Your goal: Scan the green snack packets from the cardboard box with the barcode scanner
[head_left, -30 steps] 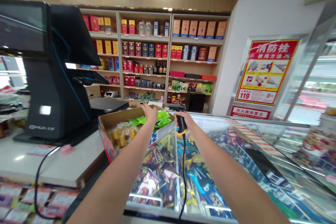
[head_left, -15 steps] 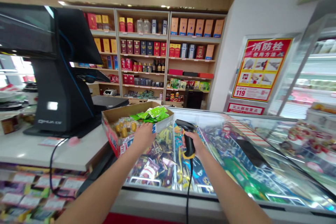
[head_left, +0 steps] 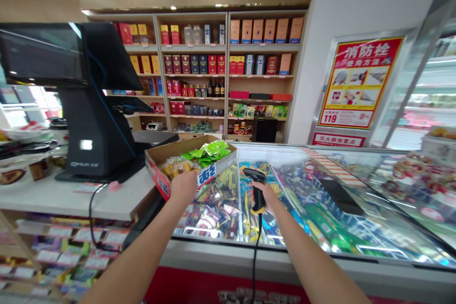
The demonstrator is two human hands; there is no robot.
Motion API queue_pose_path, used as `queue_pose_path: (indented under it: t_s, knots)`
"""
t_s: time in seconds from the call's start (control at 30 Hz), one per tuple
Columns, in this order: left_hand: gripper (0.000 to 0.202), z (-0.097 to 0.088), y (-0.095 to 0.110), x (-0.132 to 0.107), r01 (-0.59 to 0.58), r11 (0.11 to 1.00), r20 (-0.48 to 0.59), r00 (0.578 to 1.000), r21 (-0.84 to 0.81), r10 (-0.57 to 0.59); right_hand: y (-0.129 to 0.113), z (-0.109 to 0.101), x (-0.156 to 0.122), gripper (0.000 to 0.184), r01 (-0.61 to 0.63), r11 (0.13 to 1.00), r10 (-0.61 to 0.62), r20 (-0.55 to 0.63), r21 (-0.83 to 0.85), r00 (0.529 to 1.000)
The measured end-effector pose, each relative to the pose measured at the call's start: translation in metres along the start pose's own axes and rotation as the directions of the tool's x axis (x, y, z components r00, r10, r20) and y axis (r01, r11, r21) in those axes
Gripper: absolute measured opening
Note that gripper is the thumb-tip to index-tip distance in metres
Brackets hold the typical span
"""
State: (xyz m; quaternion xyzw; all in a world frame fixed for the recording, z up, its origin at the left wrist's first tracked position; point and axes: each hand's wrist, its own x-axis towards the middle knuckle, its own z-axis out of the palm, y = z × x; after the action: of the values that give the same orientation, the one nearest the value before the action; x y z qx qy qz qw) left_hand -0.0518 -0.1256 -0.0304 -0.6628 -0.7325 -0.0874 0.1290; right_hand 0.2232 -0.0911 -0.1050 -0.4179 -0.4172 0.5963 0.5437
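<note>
My right hand (head_left: 268, 197) is wrapped round the grip of a black handheld barcode scanner (head_left: 257, 192), its cable hanging down past the freezer's front edge. The scanner is held above the glass top of a chest freezer. My left hand (head_left: 184, 187) reaches over the front wall of an open cardboard box (head_left: 156, 171), close to yellow snacks in clear wrappers (head_left: 174, 166); its fingertips are hidden behind the hand. Shiny green snack packets (head_left: 210, 152) lie heaped in the right part of the box.
A black checkout terminal (head_left: 103, 118) stands on the white counter (head_left: 117, 204) at left. Ice creams in colourful wrappers fill the chest freezer (head_left: 228, 242). A black phone-like slab (head_left: 342, 197) lies on its glass. Shelves (head_left: 194, 76) with boxed bottles line the back wall.
My left hand has shifted left, from beside the green packets toward the yellow snacks. The right hand keeps hold of the scanner, nearly in place. The view has swung slightly.
</note>
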Motion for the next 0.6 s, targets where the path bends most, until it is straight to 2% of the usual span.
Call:
queue_pose_path:
  t_s: [0.2, 0.3, 0.4, 0.5, 0.6]
  knots:
    - [0.039, -0.003, 0.015, -0.010, -0.054, 0.999, 0.027, 0.998, -0.009, 0.054, 0.003, -0.002, 0.003, 0.014, -0.016, 1.000, 0.016, 0.013, -0.016, 1.000]
    - [0.037, -0.007, 0.012, -0.010, -0.062, 0.998, 0.055, 0.996, -0.010, 0.063, 0.003, -0.003, 0.001, 0.013, -0.029, 0.999, 0.029, -0.003, -0.018, 1.000]
    - [0.037, -0.018, -0.011, -0.005, -0.122, 0.993, 0.133, 0.984, 0.004, 0.120, 0.002, -0.002, -0.001, 0.013, -0.029, 1.000, 0.029, 0.002, 0.003, 1.000]
    - [0.041, -0.029, -0.046, -0.001, -0.302, 0.953, 0.228, 0.929, 0.006, 0.292, 0.004, 0.006, 0.002, 0.012, -0.099, 0.990, 0.100, -0.008, 0.105, 0.995]
    - [0.026, -0.030, -0.072, -0.004, -0.407, 0.913, 0.203, 0.892, -0.031, 0.404, 0.005, 0.031, 0.013, 0.014, -0.205, 0.936, 0.203, 0.038, 0.287, 0.979]
